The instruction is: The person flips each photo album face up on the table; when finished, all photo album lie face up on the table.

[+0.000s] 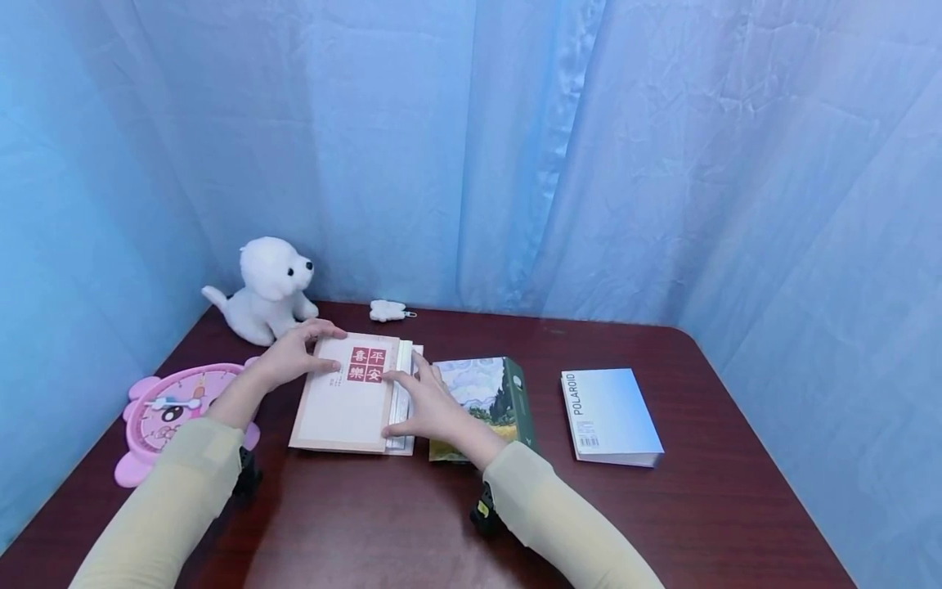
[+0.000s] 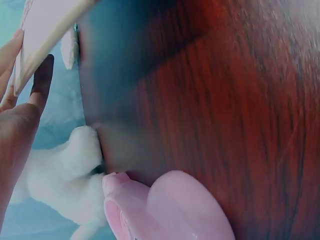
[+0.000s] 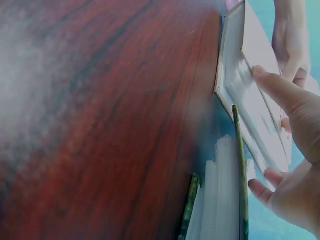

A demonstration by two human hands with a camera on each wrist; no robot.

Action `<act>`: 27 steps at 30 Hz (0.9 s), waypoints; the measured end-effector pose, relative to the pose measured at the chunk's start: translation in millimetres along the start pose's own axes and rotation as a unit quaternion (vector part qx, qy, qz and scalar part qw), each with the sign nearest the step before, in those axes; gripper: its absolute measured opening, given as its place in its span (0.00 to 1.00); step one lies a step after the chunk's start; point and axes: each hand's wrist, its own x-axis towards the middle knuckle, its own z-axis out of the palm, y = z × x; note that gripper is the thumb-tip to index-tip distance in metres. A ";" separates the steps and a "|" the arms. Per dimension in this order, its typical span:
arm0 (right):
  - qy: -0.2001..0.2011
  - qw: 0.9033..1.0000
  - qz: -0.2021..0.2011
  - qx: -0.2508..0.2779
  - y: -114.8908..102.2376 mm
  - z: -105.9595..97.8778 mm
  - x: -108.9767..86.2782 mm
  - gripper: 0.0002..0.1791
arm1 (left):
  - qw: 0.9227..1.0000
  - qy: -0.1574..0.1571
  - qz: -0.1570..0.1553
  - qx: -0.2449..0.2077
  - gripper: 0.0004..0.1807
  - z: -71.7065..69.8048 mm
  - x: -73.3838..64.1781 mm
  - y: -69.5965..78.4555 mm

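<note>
A cream book (image 1: 342, 409) with a red block of characters lies left of the table's middle. Its top cover is shifted left, baring pale inner layers (image 1: 401, 393) along the right side. My left hand (image 1: 290, 356) grips the book's left side, thumb on top; in the left wrist view the fingers reach beneath the cover (image 2: 47, 35). From the right, my right hand (image 1: 434, 405) holds the cover's right edge with thumb and index finger spread along it. Its other fingers are bent near the exposed layers, as the right wrist view shows at the hand (image 3: 300, 130).
A landscape-painting book (image 1: 478, 401) lies under and beside my right forearm. Further right is a blue-white Polaroid album (image 1: 614, 413). A pink clock (image 1: 165, 409) and white plush dog (image 1: 268, 282) stand left; a small white keychain (image 1: 388, 311) lies by the back edge.
</note>
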 end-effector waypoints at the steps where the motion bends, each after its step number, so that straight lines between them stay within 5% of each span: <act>1: -0.003 1.000 0.003 -0.004 0.6 0.1 0.1 0.44 | 1.000 -0.011 -0.004 0.005 0.29 -0.2 -0.4 0.2; 15: -0.055 0.987 -0.059 -0.140 -0.1 10.1 -1.9 0.49 | 0.996 -0.068 -0.022 0.054 0.26 0.9 -1.5 -15.9; 27: -0.060 0.985 -0.065 -0.149 -2.8 13.8 -2.6 0.48 | 0.991 -0.084 -0.003 0.104 0.26 -1.2 -0.5 -18.2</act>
